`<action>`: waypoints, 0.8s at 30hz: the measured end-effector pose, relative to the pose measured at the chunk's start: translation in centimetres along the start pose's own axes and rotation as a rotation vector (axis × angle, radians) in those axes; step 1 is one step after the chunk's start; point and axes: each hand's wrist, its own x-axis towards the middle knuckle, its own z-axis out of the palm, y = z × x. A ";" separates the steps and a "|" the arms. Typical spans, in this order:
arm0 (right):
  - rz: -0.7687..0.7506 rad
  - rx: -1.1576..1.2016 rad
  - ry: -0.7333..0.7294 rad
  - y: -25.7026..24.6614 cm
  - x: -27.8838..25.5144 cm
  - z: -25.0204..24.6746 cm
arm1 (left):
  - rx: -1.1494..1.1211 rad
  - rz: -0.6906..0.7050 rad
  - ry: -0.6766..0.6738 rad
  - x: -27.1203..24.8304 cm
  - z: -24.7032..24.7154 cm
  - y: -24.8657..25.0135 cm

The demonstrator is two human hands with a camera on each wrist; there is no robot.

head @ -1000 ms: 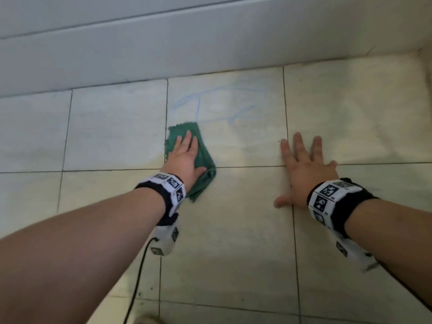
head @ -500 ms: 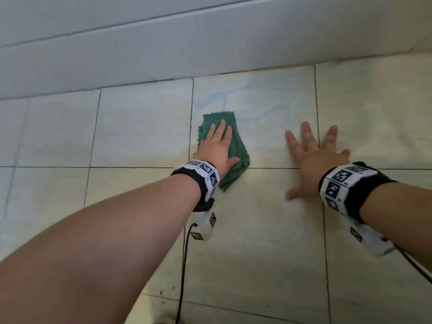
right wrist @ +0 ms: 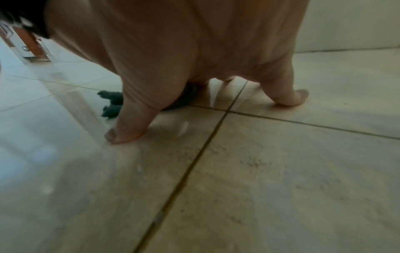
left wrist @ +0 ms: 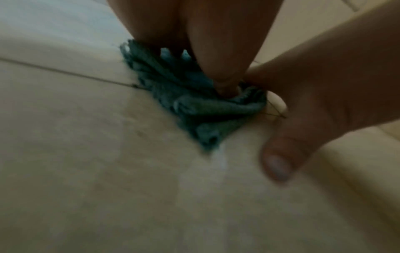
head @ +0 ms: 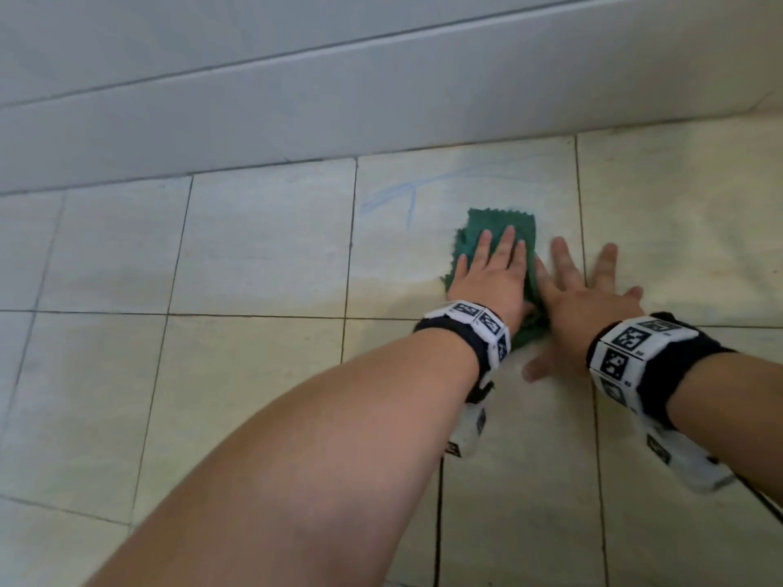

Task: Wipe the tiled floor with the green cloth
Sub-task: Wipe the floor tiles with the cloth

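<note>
The left hand lies flat on the green cloth, fingers straight, and pushes it down on the tiled floor. A flat hand spreads the push, so more of the cloth rubs the tile. From the left wrist view the cloth is bunched in folds under the palm, with the thumb resting on it.

The right hand is also flat, fingers spread wide, and holds nothing. It rests on the floor just beside the cloth, touching its right edge. It is probably there to hold the person up as they lean forward. In the right wrist view the fingertips press on the tile across a grout line.

The cloth sits on the tile next to the wall, near that tile's right side. Faint blue marks show on the same tile, up and to the left of the cloth. They look not yet wiped, so the job seems partly done.
</note>
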 end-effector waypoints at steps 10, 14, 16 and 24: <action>-0.052 0.021 -0.006 0.6 0.0 0.2 | -0.127 -0.430 0.145 -2.2 -2.8 -14.3; -0.053 0.009 -0.001 0.6 0.2 0.2 | -0.070 -0.351 0.109 -1.3 -2.5 -10.7; -0.055 0.005 0.008 0.5 0.2 0.3 | -0.020 -0.235 0.076 -0.5 -2.6 -7.4; 0.049 0.056 0.037 1.0 -0.3 0.5 | 0.148 0.125 -0.041 3.3 -3.3 -0.5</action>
